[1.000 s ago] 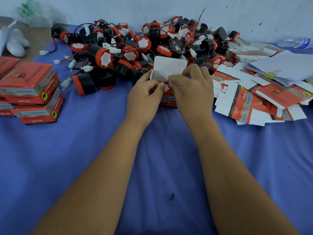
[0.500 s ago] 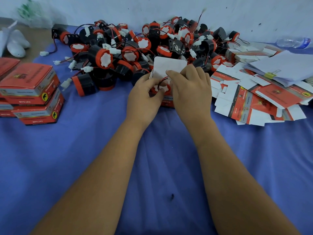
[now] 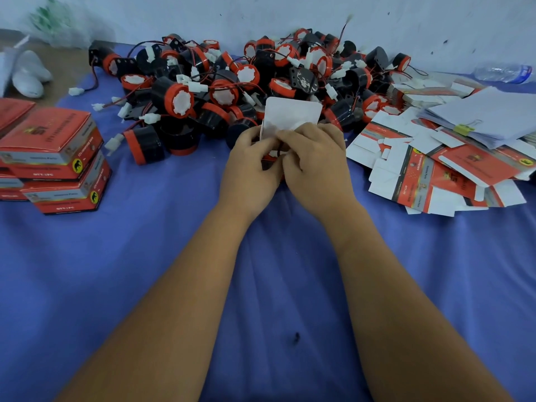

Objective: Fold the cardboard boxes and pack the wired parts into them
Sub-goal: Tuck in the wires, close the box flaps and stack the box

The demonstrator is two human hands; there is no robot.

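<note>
Left hand (image 3: 251, 166) and right hand (image 3: 314, 161) together on open box (image 3: 272, 158), white flap (image 3: 291, 116) upright. Pile of wired parts (image 3: 232, 91) behind. Folded boxes (image 3: 55, 158) stacked left, flat boxes (image 3: 429, 169) right. Blue cloth (image 3: 145, 256).

box (image 3: 272, 165) mostly hidden behind hands

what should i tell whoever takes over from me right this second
Left hand and right hand: both grip the open box at table centre, white lid flap up, a part's red wire between the fingers.
Loose parts: heap at the back.
Flat boxes: pile on the right.
Packed boxes: stacked on the left.
Done: several boxes packed; this one folded and being filled.
Left: tuck the wire, close the flap, stack it, then do the rest of the heap.
</note>
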